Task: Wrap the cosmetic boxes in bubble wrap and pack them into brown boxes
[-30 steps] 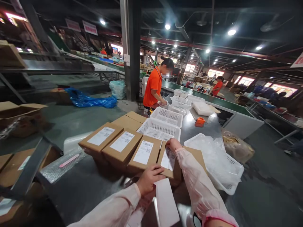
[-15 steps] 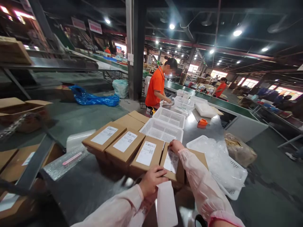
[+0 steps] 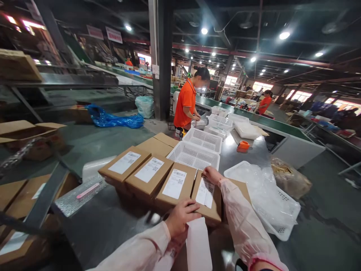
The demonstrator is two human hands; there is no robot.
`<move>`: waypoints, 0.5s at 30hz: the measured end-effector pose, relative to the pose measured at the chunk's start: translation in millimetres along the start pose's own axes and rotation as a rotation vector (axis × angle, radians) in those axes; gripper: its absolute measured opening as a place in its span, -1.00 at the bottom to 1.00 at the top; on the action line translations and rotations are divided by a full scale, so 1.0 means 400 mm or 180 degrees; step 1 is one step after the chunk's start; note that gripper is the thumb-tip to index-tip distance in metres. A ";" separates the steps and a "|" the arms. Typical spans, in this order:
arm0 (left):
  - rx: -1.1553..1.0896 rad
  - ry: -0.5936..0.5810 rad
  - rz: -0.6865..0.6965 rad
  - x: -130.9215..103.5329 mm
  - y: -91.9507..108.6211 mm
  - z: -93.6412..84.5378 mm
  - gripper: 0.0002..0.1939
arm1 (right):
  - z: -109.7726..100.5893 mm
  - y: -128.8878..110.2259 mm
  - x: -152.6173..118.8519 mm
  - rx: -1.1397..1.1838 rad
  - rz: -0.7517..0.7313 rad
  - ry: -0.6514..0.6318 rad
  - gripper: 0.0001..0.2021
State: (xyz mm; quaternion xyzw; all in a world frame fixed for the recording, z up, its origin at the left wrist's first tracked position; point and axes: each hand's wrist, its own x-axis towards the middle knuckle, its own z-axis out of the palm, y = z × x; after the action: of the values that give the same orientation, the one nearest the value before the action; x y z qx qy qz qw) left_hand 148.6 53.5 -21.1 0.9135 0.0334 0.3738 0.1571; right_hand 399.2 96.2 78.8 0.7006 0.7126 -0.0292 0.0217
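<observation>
A row of brown cardboard boxes (image 3: 142,185) stands before me, white printed labels (image 3: 149,169) on their tops. My right hand (image 3: 212,175) is closed, with its fingertips at the far end of the label (image 3: 205,192) on the fourth box (image 3: 213,207). My left hand (image 3: 182,217) is at the near edge of that box. Its curled fingers hold a white paper strip (image 3: 199,244), which hangs down towards me. What lies under the right fingertips is partly hidden by the hand.
White perforated baskets (image 3: 194,155) stand behind the boxes. Clear plastic bags fill another basket (image 3: 282,233) at right. An orange tape dispenser (image 3: 243,146) is on the metal table (image 3: 229,160). A pink cutter (image 3: 88,191) lies on bubble wrap at left. A co-worker (image 3: 186,101) stands beyond.
My right hand stays at the far end of the label, with only a slight shift. The left hand keeps the paper strip. The co-worker's hands have moved slightly.
</observation>
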 end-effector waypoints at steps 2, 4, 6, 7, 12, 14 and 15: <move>0.0020 -0.0025 -0.0003 0.000 -0.001 0.000 -0.72 | 0.003 0.012 -0.016 0.0171 -0.0033 0.0086 -0.76; 0.0054 0.0010 0.0023 0.002 -0.002 -0.001 -0.72 | 0.012 0.016 -0.033 0.0264 -0.0052 0.0159 -0.81; 0.0085 0.0094 0.0092 0.002 -0.003 -0.001 -0.72 | 0.023 0.012 -0.046 0.0297 -0.0003 0.0225 -0.83; 0.0090 0.0136 0.0117 0.001 -0.003 0.000 -0.73 | 0.028 0.008 -0.050 0.0297 0.0047 0.0257 -0.82; 0.0063 -0.0064 0.0019 -0.009 -0.011 0.008 -0.71 | 0.037 -0.016 -0.048 0.0231 0.0262 0.0286 -0.76; 0.0047 -0.0192 -0.0009 -0.013 -0.015 0.010 -0.70 | 0.033 -0.021 -0.045 0.0228 0.0258 0.0230 -0.78; 0.0035 -0.0212 -0.0002 -0.014 -0.016 0.011 -0.70 | 0.029 -0.022 -0.044 0.0236 0.0244 0.0202 -0.80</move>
State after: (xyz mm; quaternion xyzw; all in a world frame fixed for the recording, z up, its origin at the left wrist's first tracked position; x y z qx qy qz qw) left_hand 147.9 57.5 -29.9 0.9263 0.0305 0.3429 0.1532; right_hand 390.6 77.6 68.6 0.7283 0.6840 -0.0325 -0.0257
